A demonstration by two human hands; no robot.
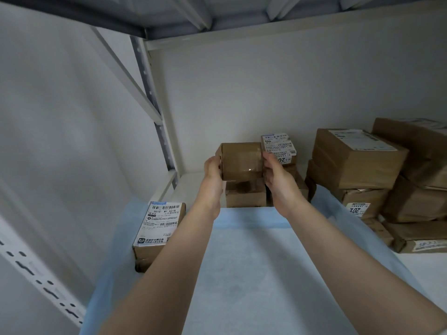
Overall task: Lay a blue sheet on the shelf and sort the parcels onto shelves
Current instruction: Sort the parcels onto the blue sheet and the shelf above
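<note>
A small brown taped parcel [240, 160] is held between my left hand [212, 171] and my right hand [275, 176], one on each side. It sits just above another brown parcel [245, 195] at the back of the shelf. A light blue sheet [251, 274] covers the shelf under my forearms. To the left, a labelled parcel [158, 232] stands on the sheet. Behind my right hand a parcel with a white label [279, 145] rests on a lower box.
Stacks of larger brown parcels [358, 158] fill the right side, off the sheet, with more at far right [416, 201]. A white shelf upright [160, 110] rises at back left, and another shelf level [266, 25] spans overhead. White walls close the back and left.
</note>
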